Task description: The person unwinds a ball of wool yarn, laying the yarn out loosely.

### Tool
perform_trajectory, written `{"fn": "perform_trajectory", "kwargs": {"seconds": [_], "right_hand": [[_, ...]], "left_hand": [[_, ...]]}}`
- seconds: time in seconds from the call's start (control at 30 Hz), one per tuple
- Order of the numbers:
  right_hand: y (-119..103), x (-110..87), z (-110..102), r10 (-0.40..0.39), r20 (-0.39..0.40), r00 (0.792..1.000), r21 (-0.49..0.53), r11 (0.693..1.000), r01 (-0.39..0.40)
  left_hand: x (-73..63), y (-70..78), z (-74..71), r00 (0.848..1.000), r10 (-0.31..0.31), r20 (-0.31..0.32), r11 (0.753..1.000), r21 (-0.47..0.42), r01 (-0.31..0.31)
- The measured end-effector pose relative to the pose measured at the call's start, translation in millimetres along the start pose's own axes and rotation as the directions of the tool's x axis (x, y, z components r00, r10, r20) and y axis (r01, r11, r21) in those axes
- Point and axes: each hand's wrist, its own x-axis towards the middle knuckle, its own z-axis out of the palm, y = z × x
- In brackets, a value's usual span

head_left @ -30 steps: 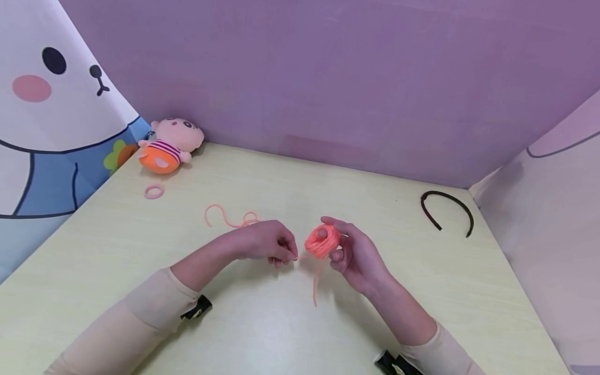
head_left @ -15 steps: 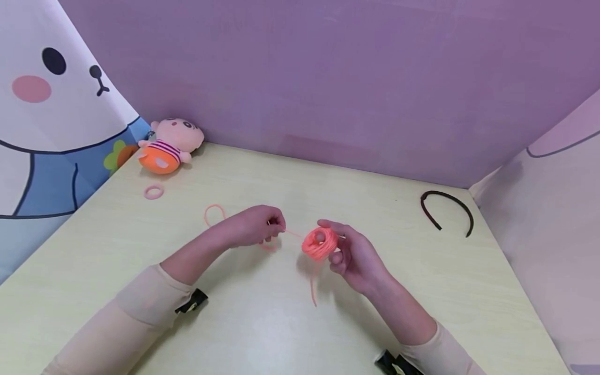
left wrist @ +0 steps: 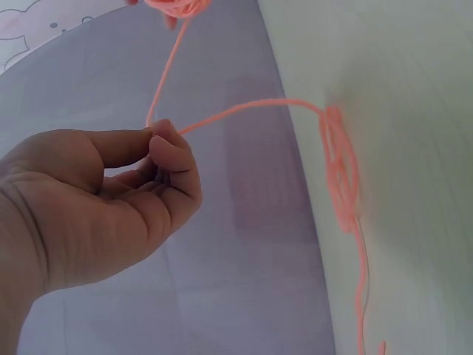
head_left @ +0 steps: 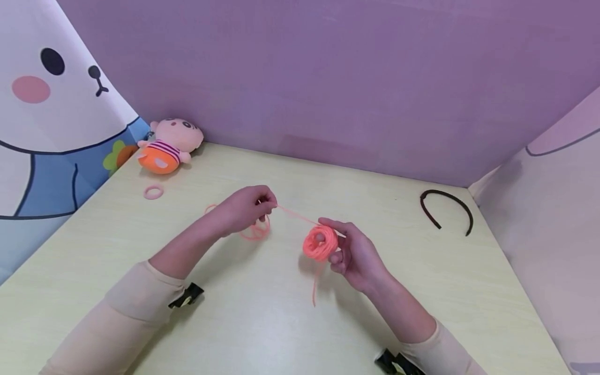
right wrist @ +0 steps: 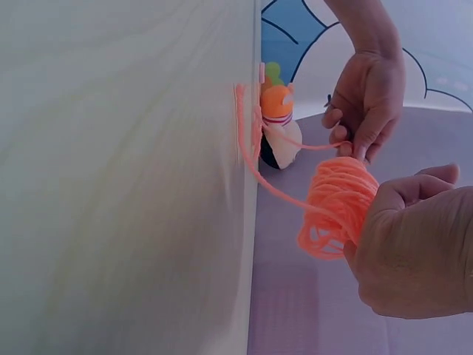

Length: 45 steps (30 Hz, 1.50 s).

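Coral yarn is wound into a small hollow ball (head_left: 321, 242), which my right hand (head_left: 356, 255) grips above the table, its fingers curled about the winding. A short tail hangs down below the ball. My left hand (head_left: 248, 208), left of the ball, pinches a strand of yarn (head_left: 297, 214) between thumb and forefinger. That strand runs taut from the fingertips to the ball. In the left wrist view, loose yarn (left wrist: 341, 170) trails from the pinch to a looped heap on the table. The right wrist view shows the ball (right wrist: 341, 200) from its side.
At the back left lies a plush toy (head_left: 171, 146) in a striped top, with a pink ring (head_left: 153, 192) in front of it. A dark headband (head_left: 447, 195) rests at the far right of the table (head_left: 262, 323). A purple panel (head_left: 328, 78) rises behind.
My left hand has moved up and to the left with the strand, drawing out a longer span to the ball. My right hand stays nearly in place, still gripping the ball.
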Motion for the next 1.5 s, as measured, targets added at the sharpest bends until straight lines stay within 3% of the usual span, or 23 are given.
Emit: {"fn": "perform_trajectory", "kwargs": {"seconds": [0.3,0.57,0.77,0.97,1.27,1.4,1.5], "right_hand": [[1.1,3.6,0.1,-0.007,-0.006,1.000,-0.156,0.988,0.006],[1.6,4.5,-0.7,-0.001,-0.001,1.000,-0.149,0.989,0.000],[0.4,3.9,-1.2,0.009,0.013,1.000,-0.093,0.996,-0.008],[-0.7,2.2,-1.7,0.003,-0.032,0.999,-0.013,1.000,-0.003],[-1.0,2.0,-1.9,-0.005,-0.047,0.999,0.015,1.000,0.006],[-1.0,1.5,-1.6,-0.007,-0.040,0.999,0.030,1.000,0.008],[-1.1,1.0,-1.3,-0.008,-0.029,1.000,0.040,0.999,0.009]], "left_hand": [[-0.3,4.2,-3.1,0.992,0.047,-0.117,0.998,-0.022,-0.050],[-0.3,4.2,-9.5,0.977,0.073,-0.201,0.993,-0.071,-0.089],[-1.3,3.1,-16.3,0.972,0.041,-0.230,0.996,-0.065,-0.058],[-1.7,-0.2,-23.5,0.972,-0.001,-0.233,0.999,-0.032,-0.007],[0.5,-10.9,-35.5,0.972,-0.116,-0.206,0.987,0.082,0.135],[1.1,-11.2,-32.3,0.980,-0.096,-0.177,0.974,0.185,0.129],[0.9,-7.5,-24.0,0.989,-0.037,-0.141,0.970,0.234,0.070]]}}
